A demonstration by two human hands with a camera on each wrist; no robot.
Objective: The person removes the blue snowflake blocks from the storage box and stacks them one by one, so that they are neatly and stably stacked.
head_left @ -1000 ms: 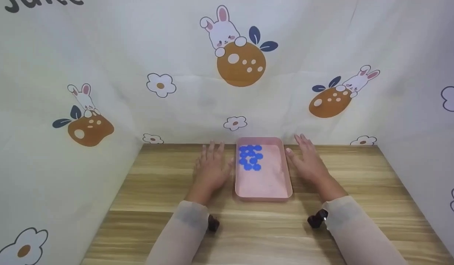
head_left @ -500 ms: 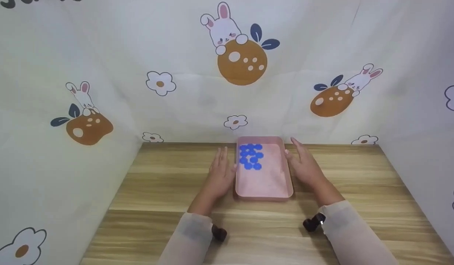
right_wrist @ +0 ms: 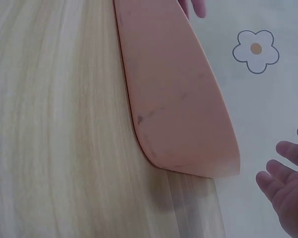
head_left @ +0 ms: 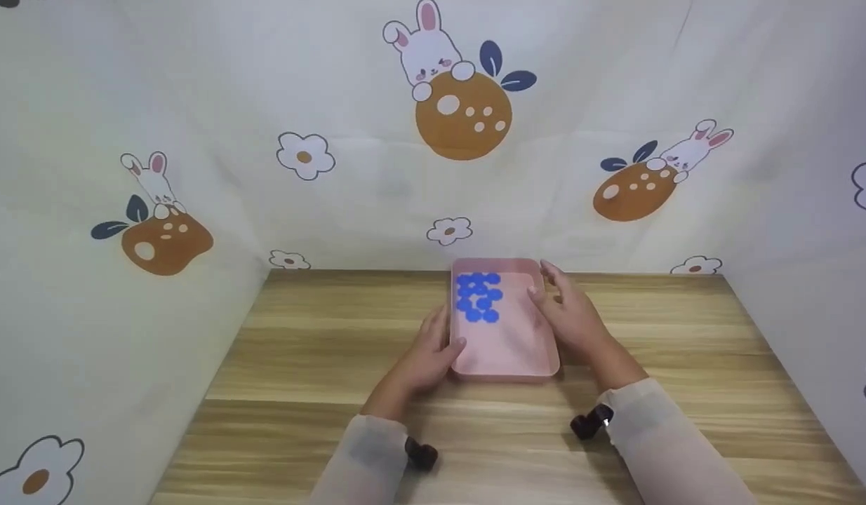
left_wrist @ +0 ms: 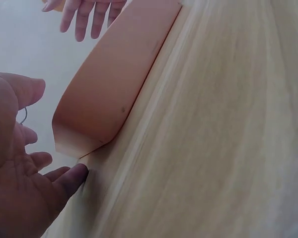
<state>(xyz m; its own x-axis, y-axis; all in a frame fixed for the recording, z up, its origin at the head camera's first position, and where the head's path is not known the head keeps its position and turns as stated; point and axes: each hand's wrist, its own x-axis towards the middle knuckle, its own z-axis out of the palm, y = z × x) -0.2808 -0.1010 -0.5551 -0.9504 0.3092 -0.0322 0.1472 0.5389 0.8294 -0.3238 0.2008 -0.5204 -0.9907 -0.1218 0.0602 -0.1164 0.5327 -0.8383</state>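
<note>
A shallow pink rectangular tray (head_left: 507,351) lies on the table against the back cloth. Several blue flower-shaped pieces (head_left: 483,304) cluster in its upper left part. My left hand (head_left: 422,358) is at the tray's left side, thumb over the near part of that rim in the head view. On the far right side my right hand (head_left: 573,315) has its thumb over the rim, with its other fingers outside the wall. In the wrist views the left hand (left_wrist: 25,163) and right hand (right_wrist: 293,183) show loosely bent fingers and gaps from the tray wall (right_wrist: 174,94).
The wood-grain table (head_left: 300,337) extends on both sides of the tray and in front of it. Pale cloth (head_left: 363,196) printed with rabbits, oranges and flowers encloses the back and sides. A small black device (head_left: 422,454) sits at each wrist.
Both hands have moved inward to the tray from either side. The left hand has also come nearer the front, and its thumb now overlaps the rim. Tray and blue pieces stay put.
</note>
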